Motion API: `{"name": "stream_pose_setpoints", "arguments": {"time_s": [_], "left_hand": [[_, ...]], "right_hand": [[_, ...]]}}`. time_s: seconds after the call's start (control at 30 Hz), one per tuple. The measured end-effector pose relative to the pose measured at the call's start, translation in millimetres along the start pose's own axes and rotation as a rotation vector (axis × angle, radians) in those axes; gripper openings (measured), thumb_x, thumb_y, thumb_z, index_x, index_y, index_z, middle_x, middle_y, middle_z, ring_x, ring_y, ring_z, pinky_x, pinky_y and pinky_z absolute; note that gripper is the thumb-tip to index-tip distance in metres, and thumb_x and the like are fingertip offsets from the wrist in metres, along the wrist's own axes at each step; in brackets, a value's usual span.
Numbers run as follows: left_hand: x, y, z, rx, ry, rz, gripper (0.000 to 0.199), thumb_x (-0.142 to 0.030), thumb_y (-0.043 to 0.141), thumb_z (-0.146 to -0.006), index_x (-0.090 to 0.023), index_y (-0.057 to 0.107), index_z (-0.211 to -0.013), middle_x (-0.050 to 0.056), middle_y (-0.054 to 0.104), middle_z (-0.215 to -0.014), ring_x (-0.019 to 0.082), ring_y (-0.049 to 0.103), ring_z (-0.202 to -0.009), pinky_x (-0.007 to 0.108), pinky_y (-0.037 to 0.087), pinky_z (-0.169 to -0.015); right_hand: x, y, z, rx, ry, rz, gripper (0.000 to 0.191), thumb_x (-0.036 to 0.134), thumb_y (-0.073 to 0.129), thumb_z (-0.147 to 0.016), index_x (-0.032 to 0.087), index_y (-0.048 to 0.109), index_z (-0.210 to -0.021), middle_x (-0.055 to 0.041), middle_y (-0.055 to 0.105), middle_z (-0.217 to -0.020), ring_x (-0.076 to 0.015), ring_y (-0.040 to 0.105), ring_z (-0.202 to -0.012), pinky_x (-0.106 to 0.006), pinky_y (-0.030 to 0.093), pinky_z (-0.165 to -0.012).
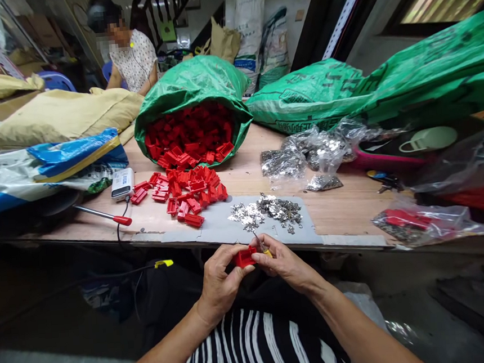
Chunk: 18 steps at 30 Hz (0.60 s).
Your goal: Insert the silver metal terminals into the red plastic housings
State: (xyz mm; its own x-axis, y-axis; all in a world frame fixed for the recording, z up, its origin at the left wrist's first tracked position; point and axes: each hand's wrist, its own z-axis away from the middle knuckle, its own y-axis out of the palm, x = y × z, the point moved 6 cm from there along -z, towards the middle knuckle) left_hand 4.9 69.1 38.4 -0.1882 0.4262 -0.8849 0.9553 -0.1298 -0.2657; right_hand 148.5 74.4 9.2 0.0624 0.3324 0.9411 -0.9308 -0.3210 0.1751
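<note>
My left hand is closed on a small red plastic housing, its open side facing up, just in front of the table edge. My right hand meets it from the other side, fingers pinched round a small yellow-handled tool with a thin metal shaft; its exact kind is unclear. Right thumb and housing appear to touch. Beyond my hands, small flat metal pieces and darker metal pieces lie heaped on a grey sheet. Loose red housings are piled to the left.
Behind the pile, a green sack spills more red housings. Clear bags of metal parts lie to its right. A red-tipped lever juts out at left, near a white power bank. Another person sits across the table.
</note>
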Motion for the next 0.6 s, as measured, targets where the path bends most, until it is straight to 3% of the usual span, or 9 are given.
{"name": "stream_pose_setpoints", "arguments": {"time_s": [0.23,0.43,0.6], "left_hand": [[1,1.0,2,0.001,-0.004,0.039,0.027,-0.025,0.069,-0.079,-0.022,0.066,-0.106,0.006,0.069,-0.096,0.018,0.065,-0.088,0.029,0.051,-0.079],[11,1.5,5,0.054,-0.066,0.182,0.027,-0.028,0.070,-0.077,-0.020,0.068,-0.103,0.007,0.068,-0.096,0.019,0.064,-0.087,0.029,0.051,-0.078],[30,4.6,8,0.089,-0.261,0.465,0.028,-0.028,0.073,-0.074,-0.019,0.069,-0.100,0.006,0.069,-0.095,0.019,0.064,-0.087,0.028,0.050,-0.079]], "right_hand": [[3,0,2,0.003,0.023,-0.040,0.043,0.049,0.071,-0.073,0.021,0.047,-0.094,0.0075,0.038,-0.067,-0.0053,0.028,-0.051,-0.022,0.017,-0.047],[-8,2,4,0.053,0.027,-0.151,0.043,0.042,0.077,-0.068,0.020,0.047,-0.091,0.0074,0.040,-0.069,-0.0040,0.026,-0.050,-0.021,0.017,-0.045],[-12,4,3,0.082,0.006,-0.141,0.042,0.045,0.074,-0.070,0.021,0.047,-0.093,0.0077,0.042,-0.067,-0.0043,0.028,-0.048,-0.020,0.020,-0.044]]}}
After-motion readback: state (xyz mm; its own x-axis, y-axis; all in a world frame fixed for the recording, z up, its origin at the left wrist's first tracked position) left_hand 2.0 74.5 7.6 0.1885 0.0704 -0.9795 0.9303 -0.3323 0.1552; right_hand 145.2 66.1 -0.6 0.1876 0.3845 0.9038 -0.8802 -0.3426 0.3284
